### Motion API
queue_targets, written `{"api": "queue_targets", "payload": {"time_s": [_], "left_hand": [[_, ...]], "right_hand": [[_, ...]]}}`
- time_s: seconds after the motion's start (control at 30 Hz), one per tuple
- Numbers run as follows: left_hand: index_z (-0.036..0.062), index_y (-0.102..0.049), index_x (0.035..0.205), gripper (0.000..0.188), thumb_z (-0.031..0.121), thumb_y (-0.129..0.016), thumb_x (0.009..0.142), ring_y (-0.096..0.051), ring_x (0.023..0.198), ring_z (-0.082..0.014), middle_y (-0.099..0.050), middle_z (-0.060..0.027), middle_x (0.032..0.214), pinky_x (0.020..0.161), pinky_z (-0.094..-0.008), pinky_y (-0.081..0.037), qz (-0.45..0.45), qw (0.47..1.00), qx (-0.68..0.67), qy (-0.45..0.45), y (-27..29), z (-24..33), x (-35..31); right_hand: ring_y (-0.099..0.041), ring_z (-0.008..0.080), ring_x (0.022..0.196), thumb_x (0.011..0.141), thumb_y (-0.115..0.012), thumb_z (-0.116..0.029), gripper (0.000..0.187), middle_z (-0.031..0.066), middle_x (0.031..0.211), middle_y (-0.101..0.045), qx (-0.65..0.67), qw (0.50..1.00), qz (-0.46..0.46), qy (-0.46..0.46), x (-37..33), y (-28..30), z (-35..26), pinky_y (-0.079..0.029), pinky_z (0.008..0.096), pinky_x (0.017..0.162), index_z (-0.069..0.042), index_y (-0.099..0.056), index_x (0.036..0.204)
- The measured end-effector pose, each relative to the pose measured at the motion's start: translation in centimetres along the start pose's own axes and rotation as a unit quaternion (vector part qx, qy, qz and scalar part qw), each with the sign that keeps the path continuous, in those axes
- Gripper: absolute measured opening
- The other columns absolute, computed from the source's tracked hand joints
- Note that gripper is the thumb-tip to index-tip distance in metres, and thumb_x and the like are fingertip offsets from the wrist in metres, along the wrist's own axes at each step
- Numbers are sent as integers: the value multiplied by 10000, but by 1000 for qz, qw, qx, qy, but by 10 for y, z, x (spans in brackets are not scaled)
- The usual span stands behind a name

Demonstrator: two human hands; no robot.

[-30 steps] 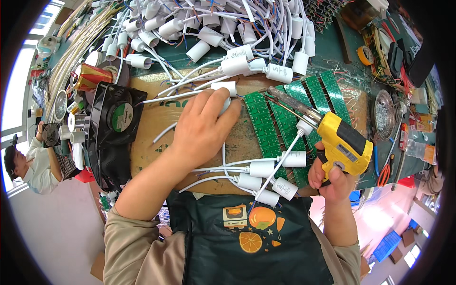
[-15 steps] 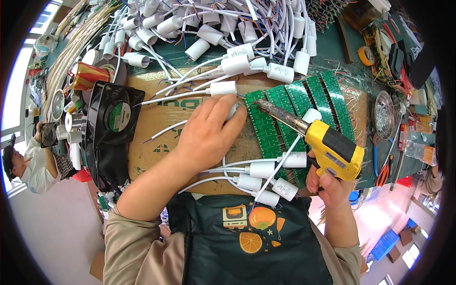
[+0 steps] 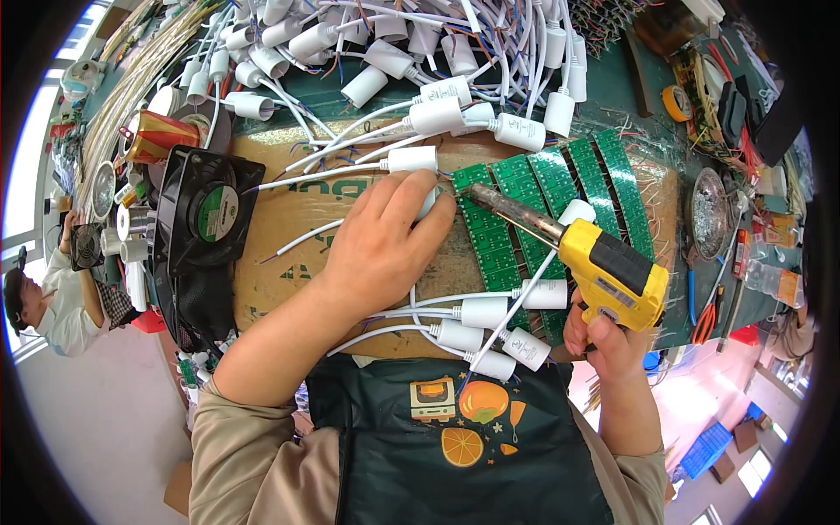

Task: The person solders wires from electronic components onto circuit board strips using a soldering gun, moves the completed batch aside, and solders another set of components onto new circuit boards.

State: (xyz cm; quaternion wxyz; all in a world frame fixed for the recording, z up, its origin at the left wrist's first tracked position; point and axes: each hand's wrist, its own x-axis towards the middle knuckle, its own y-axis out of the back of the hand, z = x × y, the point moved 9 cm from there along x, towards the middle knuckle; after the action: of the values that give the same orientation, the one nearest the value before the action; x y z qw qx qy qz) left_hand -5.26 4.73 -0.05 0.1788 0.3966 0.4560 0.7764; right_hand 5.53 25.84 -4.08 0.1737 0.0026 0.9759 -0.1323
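Soldering iron: the yellow-and-black tool (image 3: 612, 276) is lying aslant over the boards, its dark tip pointing at the top of the leftmost green board (image 3: 490, 245); whether it is touching metal, I cannot tell.
Tip work: good handling is probably meaning a light, brief press on the metal only, since lingering heat could be lifting the copper.
Held socket: the white socket (image 3: 428, 203) is sitting under the left fingers, just beside that board's upper left edge; keeping it steady is likely mattering most while the tip is so near.
Loose cable: one white cable (image 3: 512, 315) is running below the barrel from another socket (image 3: 577, 212), so keeping hot metal off its plastic is seeming wise.
Left hand: this hand (image 3: 385, 227) is arching palm down, fingers bending around the held socket and fingertips mostly hiding; the forearm is slanting up from the lower left, across the brown sheet (image 3: 284, 302) on the worktop (image 3: 604, 109).
Right hand: this hand (image 3: 617, 346) is grasping the iron's handle from below, thumb lying along it, forearm standing nearly upright.
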Motion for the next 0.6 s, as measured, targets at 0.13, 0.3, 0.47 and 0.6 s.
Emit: {"api": "queue_targets", "payload": {"time_s": [0.13,0.3,0.47,0.6], "left_hand": [[34,-638,1067,371,2,-700,702,-611,951,-339,-569,-152,1101,814,-427,-512,0,1000,0,-2,1,2,1],[37,-636,1068,370,7,-700,705,-611,956,-340,-571,-151,1108,819,-426,-511,0,1000,6,0,1,1,1],[36,-638,1066,368,9,-702,704,-609,962,-341,-570,-151,1111,823,-428,-509,4,1000,2,-1,1,2,2],[40,-643,1067,377,13,-707,697,-607,963,-339,-569,-150,1112,822,-427,-509,0,1000,4,1,0,1,2]], "right_hand": [[-525,110,549,863,-712,-285,619,82,795,-583,0,1000,-5,-7,-1,0,2,-432,251,483,17,-474,1349],[-526,111,540,861,-727,-313,652,97,843,-602,-12,1000,-17,6,0,1,1,-429,250,471,28,-471,1355],[-530,117,537,844,-760,-365,716,151,1075,-630,16,1000,-3,25,-3,7,0,-421,253,441,40,-466,1356],[-492,130,447,790,-810,-403,750,57,624,-534,14,997,66,31,-3,1,-9,-400,263,423,107,-501,1243]]}}
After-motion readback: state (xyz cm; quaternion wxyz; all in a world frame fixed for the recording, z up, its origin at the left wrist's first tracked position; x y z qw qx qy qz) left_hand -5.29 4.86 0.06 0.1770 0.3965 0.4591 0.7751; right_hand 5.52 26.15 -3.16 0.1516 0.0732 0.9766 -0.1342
